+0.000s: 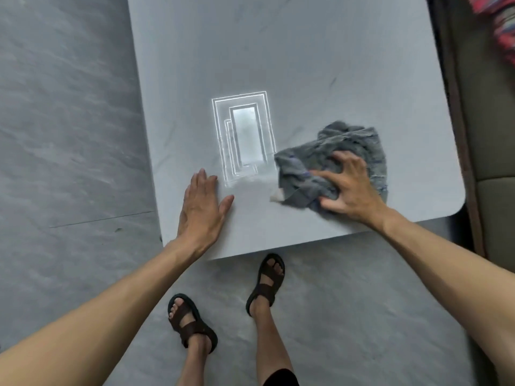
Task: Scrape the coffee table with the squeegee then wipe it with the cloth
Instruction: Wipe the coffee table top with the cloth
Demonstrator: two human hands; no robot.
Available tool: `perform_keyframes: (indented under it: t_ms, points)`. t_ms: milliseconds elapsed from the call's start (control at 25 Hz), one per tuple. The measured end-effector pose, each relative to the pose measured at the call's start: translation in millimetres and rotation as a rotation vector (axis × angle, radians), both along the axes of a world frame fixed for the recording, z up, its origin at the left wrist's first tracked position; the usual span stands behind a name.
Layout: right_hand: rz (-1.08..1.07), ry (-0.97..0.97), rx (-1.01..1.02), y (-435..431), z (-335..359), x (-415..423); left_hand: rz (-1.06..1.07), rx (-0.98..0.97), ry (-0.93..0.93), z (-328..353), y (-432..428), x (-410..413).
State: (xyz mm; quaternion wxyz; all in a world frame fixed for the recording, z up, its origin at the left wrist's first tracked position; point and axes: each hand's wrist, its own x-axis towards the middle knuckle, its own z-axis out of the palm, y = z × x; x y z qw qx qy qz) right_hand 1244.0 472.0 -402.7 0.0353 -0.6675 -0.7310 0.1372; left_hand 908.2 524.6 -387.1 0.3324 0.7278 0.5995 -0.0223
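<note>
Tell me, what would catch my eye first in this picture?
Probably the bright rectangular reflection gleaming in the middle of the pale coffee table. Just right of it, the right hand presses a crumpled grey cloth onto the tabletop, while the left hand rests flat near the front edge.

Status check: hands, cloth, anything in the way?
Left hand flat, empty. Right hand pressing crumpled grey cloth on pale grey coffee table. Squeegee out of view. Path clear.
</note>
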Motion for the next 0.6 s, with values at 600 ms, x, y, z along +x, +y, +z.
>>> perform_keyframes:
  t_ms: [600]
  points:
    - [-0.958,0.014,0.091,-6,-12,-140,0.474,-0.004,-0.149,17,22,-44]
